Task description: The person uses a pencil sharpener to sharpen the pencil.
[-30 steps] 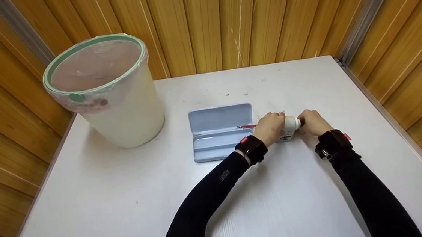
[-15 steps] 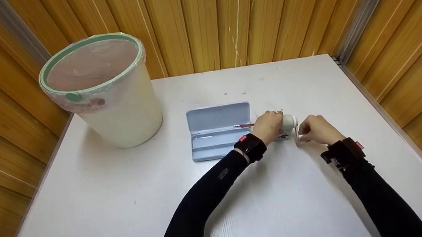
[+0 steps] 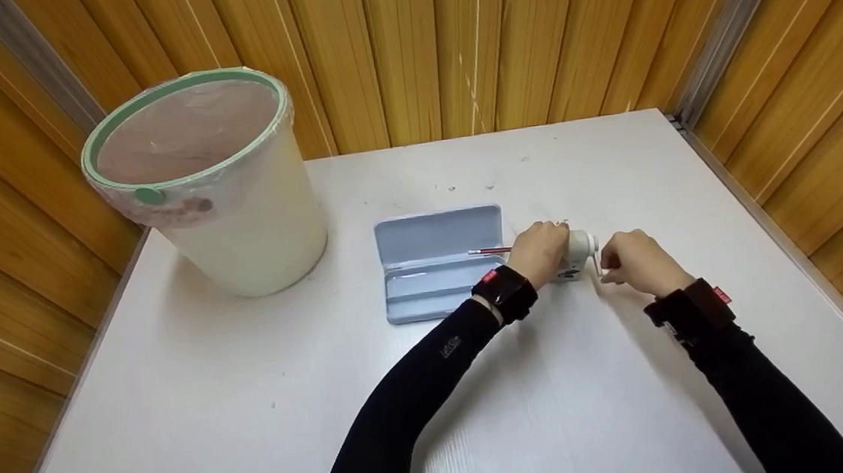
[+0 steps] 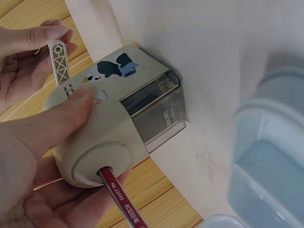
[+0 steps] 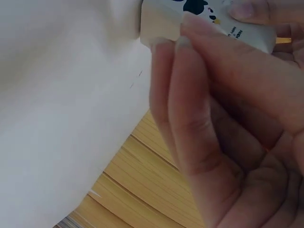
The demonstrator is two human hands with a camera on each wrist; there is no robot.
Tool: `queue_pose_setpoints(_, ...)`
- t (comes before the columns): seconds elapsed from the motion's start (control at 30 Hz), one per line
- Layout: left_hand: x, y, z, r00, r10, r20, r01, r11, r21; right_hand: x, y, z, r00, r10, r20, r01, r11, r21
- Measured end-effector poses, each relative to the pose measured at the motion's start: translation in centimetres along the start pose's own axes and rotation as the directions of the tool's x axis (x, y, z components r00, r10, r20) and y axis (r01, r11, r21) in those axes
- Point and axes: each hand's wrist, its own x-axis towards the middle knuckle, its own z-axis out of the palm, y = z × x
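Sharpener [image 3: 577, 252] sits between both hands: left hand [image 3: 539, 252] grips its body, right hand [image 3: 638, 263] pinches the crank [image 4: 58, 61].

The red pencil [image 4: 119, 198] reads, apparently, "No.3595"; other print illegible.

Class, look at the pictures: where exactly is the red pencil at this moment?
In the head view the red pencil lies level, right of the open blue pencil case, its tip pushed into the white sharpener that the left hand grips.
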Motion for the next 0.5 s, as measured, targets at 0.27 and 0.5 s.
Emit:
queue_pose_setpoints(0.27, 0.2, 0.4, -0.1, 1.000, -0.026, 0.007, 0.026, 1.000, -0.014, -0.5, -0.5, -0.9, 0.999, -0.029, -0.041, 0.029, 1.000, -0.003)
queue_pose_setpoints(0.5, 0.2, 0.6, -0.2, 0.999, -0.051, 0.004, 0.051, 0.999, 0.004, -0.8, -0.8, -1.4, 0.996, -0.036, -0.076, 0.037, 0.999, 0.012)
